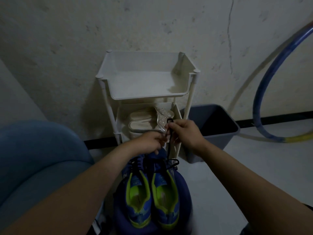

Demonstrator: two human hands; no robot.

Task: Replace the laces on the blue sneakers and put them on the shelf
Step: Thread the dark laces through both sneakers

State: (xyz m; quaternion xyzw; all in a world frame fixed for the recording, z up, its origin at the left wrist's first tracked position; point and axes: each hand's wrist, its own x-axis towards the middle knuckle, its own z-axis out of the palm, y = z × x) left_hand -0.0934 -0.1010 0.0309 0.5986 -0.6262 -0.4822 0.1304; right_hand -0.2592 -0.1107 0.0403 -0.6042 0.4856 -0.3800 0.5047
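Two blue sneakers with lime-green linings, the left one (138, 195) and the right one (166, 195), sit side by side on a dark blue cushion-like surface (183, 187), toes pointing away from me. A black lace (169, 148) rises from the right sneaker's front. My right hand (184, 133) pinches the lace near its top loop. My left hand (150, 141) grips the same lace just beside it, above the sneakers' toes. The white two-tier shelf (147, 95) stands right behind my hands, its top tray bare.
Pale sandals (145, 121) lie on the shelf's lower tier. A grey bin (215, 126) stands to the right of the shelf. A blue and yellow hoop (264, 92) leans on the wall at right. A blue seat (39, 160) fills the left foreground.
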